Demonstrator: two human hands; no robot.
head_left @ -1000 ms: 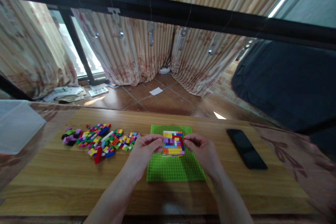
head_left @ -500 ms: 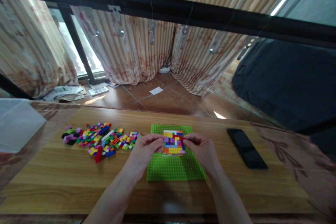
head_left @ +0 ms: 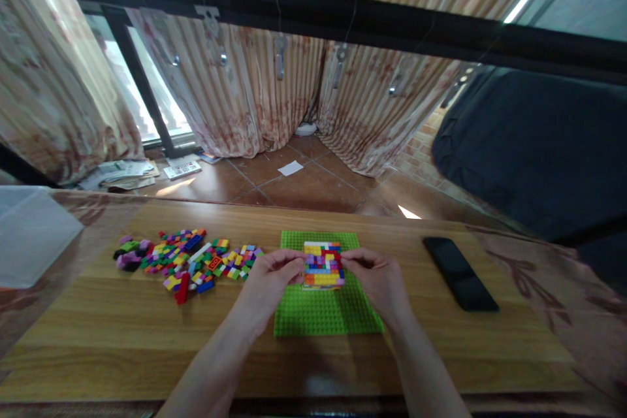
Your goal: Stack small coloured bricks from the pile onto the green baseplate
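A block of multicoloured toy bricks (head_left: 323, 266) is on or just above the green studded baseplate (head_left: 326, 317); whether it is fixed down I cannot tell. Its top shows yellow, red, purple, blue and orange rows. My left hand (head_left: 277, 274) pinches the block's left side between thumb and fingers. From the right, my right hand (head_left: 375, 274) grips the opposite side near a red brick, its thumb and forefinger closed. The fingers partly cover both edges of the block.
Loose bricks (head_left: 181, 258) lie in a pile left of the baseplate on the wooden table (head_left: 122, 346). A black phone (head_left: 460, 274) rests at the right. At the far left stands a translucent plastic container (head_left: 34, 235). Curtains (head_left: 274, 91) hang beyond the table.
Both hands keep their hold on the brick block with hardly any movement. The whole view has shifted very slightly.
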